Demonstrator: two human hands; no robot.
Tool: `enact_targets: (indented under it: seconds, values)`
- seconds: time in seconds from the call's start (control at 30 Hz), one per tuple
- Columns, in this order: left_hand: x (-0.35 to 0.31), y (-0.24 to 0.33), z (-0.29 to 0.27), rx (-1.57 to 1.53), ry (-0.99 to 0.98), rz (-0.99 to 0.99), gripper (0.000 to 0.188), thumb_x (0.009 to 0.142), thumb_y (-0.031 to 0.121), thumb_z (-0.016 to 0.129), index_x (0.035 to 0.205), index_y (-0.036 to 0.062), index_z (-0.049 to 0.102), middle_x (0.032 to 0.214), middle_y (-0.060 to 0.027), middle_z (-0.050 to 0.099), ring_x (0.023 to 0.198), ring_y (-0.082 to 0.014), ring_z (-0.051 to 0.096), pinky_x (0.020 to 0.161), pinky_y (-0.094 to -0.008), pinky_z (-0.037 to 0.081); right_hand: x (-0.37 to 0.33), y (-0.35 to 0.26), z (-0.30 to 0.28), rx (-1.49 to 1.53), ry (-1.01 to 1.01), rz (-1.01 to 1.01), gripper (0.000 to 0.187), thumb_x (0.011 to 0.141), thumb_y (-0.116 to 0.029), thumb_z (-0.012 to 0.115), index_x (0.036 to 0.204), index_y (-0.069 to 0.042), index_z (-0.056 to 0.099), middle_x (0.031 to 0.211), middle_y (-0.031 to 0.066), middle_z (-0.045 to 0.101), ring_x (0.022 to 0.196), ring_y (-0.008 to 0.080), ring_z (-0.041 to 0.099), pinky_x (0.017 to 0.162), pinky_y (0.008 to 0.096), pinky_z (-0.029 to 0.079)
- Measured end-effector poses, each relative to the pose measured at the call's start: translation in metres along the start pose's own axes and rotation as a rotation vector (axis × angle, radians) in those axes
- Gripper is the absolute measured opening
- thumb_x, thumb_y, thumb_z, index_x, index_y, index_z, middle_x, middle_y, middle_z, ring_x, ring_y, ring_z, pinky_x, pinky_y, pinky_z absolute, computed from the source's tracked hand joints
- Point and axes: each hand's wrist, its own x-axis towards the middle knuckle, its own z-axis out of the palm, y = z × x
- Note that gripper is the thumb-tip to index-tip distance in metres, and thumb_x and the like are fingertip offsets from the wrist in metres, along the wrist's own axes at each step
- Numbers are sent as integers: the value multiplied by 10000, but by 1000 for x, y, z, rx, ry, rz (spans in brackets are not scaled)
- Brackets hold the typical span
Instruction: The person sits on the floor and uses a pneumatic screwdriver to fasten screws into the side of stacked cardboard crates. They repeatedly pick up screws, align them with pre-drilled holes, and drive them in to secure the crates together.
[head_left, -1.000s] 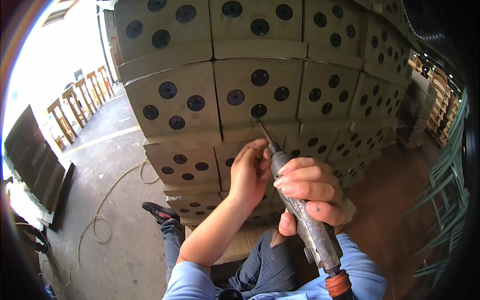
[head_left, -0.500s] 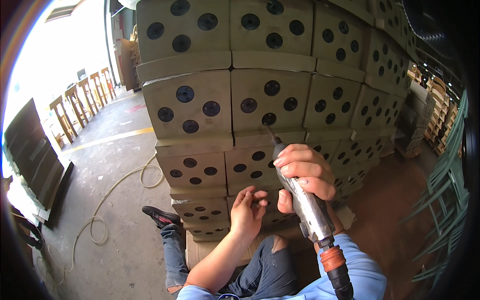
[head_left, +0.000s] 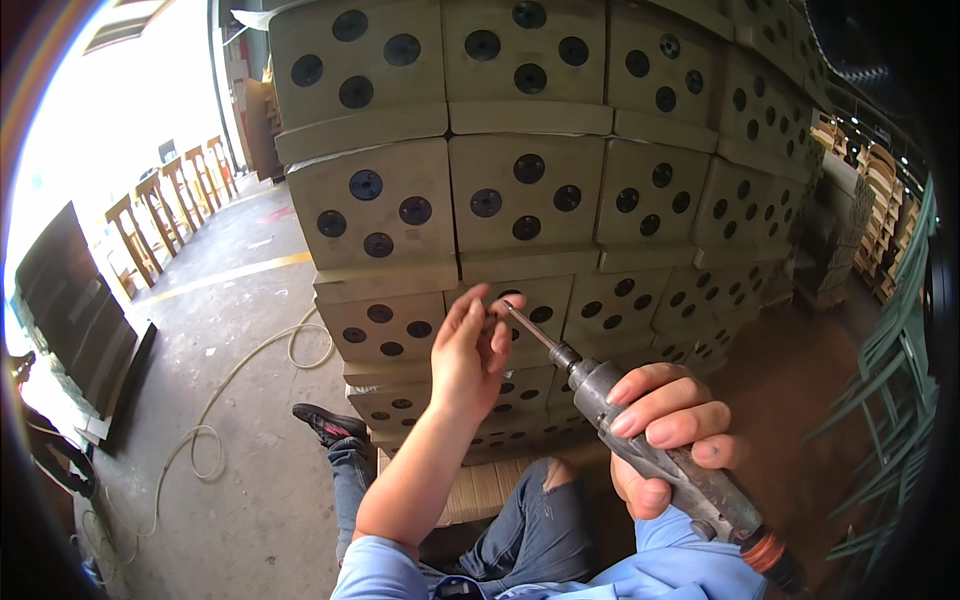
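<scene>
My right hand (head_left: 672, 425) is wrapped round a silver air screwdriver (head_left: 598, 392), with an orange and black hose coupling (head_left: 765, 550) at its rear end. Its long thin bit (head_left: 533, 326) slants up and to the left. At the bit's tip my left hand (head_left: 466, 355) is raised with thumb and fingers pinched together; whatever small thing they hold is too small to make out. Behind both hands rises a stack of tan padded blocks (head_left: 395, 160). Round black discs (head_left: 526, 228) are set in their faces in groups, some with small bright spots on them.
A pale hose (head_left: 208, 400) curls across the grey floor on the left. Wooden chair frames (head_left: 150, 225) and a dark leaning panel (head_left: 75, 310) stand beyond it. Green straps (head_left: 895, 380) hang at the right. Cardboard (head_left: 490, 490) lies by my knees.
The screwdriver has come away from a disc on the second row, moving down and back. My left hand has risen, so its fingers now meet the bit's tip.
</scene>
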Motion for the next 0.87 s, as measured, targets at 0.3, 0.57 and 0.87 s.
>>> enact_targets:
  seconds: [0.3, 0.57, 0.87]
  values:
    - [8, 16, 22, -129, -232, -60, 272, 1109, 141, 401, 1333, 34, 512, 1116, -227, 686, 530, -77, 422, 425, -200, 312, 7, -5, -7, 41, 42, 31, 433, 929, -216, 755, 1203, -76, 450, 1013, 128, 631, 752, 250, 697, 657, 451, 650]
    - [9, 17, 17, -108, -273, -86, 272, 1108, 134, 400, 1335, 43, 519, 1049, -200, 700, 524, -66, 417, 420, -192, 308, 8, -3, -10, 45, 9, -11, 416, 920, -186, 756, 1181, -71, 453, 1006, 132, 640, 736, 250, 698, 662, 458, 652]
    - [18, 34, 7, -15, -407, -181, 283, 1102, 134, 420, 1368, 50, 471, 985, -198, 699, 500, -65, 409, 407, -195, 309, 1, 0, -16, 134, -5, 79, 433, 919, -222, 764, 1186, -88, 451, 1035, 133, 644, 749, 281, 701, 663, 500, 635]
